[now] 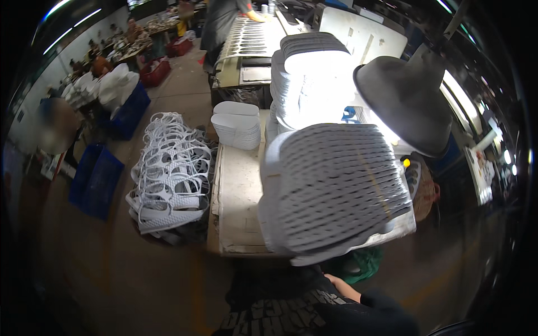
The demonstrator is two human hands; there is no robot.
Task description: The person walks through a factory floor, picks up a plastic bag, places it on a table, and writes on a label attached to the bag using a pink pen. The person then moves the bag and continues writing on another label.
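- A big stack of grey ridged sole sheets [336, 190] sits at the near edge of the bench [238, 196], right of its bare part.
- One bare forearm [343, 287] reaches up under the stack; both hands are hidden, so I cannot tell how the fingers stand.
- White cut-out frames [171, 173] are heaped on the floor to the left.
- A grey lamp shade [406, 103] hangs at the right.

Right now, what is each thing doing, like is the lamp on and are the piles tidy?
Lamp: on, lighting the stacks below.
Grey textured sheets: stacked, overhanging the table's near edge.
White soles: small neat pile on the table.
White cut-out frames: piled loosely on the floor.
Blue crate: on the floor.
Hands: hidden under the stack.
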